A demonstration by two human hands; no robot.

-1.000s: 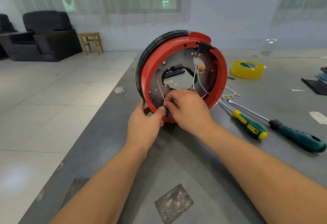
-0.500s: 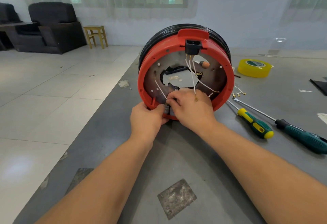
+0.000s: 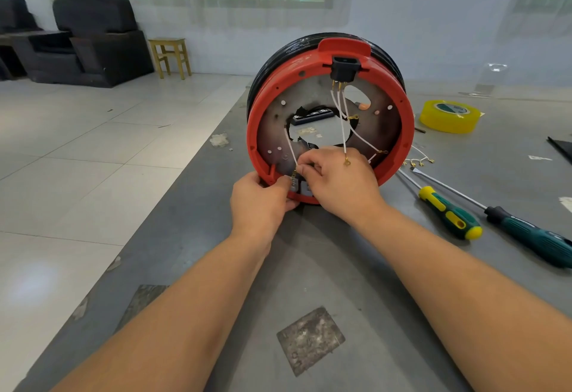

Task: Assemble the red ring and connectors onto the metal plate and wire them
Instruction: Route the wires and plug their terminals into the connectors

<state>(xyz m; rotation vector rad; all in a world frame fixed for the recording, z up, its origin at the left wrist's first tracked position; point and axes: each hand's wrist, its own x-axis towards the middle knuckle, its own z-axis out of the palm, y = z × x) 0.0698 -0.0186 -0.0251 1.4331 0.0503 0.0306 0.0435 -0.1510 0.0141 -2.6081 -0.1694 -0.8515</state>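
The red ring (image 3: 408,125) stands upright on the grey table around a grey metal plate (image 3: 383,131), with a black cable coil behind it. A black connector (image 3: 344,70) sits at the ring's top, and white wires (image 3: 342,113) with brass terminals hang from it. My left hand (image 3: 260,203) grips the ring's lower left rim. My right hand (image 3: 337,181) pinches the end of a white wire (image 3: 291,150) at small metal tabs (image 3: 297,185) on the ring's bottom. Fingers hide the contact point.
A yellow-green screwdriver (image 3: 448,212) and a dark green screwdriver (image 3: 532,237) lie right of the ring. Loose brass-tipped wires (image 3: 418,161) and a yellow tape roll (image 3: 448,114) lie behind them. The table's left edge (image 3: 173,206) drops to a tiled floor.
The ring has turned to face me more squarely, its black connector now at top centre. Both hands stay at the bottom rim, the right still working the wire end.
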